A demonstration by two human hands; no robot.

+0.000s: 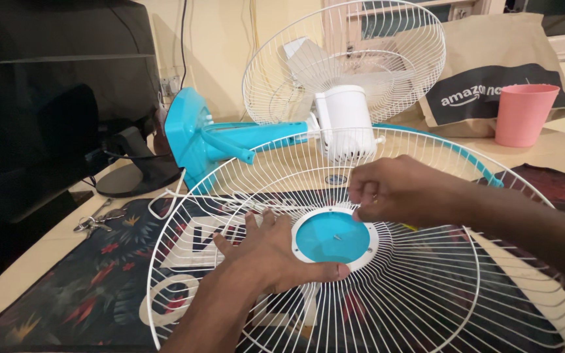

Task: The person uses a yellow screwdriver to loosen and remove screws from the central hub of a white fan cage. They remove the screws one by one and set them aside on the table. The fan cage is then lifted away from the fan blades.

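The left hand (273, 252) lies flat, fingers apart, on the white fan guard (426, 287) mid-table; the right hand (393, 189) pinches the rim of its blue hub (331, 236).

Brown paper bag (492, 72) (back right), dark monitor (40, 98) left

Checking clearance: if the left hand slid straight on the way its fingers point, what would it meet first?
Probably the right hand, just past the blue centre cap beside the left hand on the white fan grille; depth is unclear.
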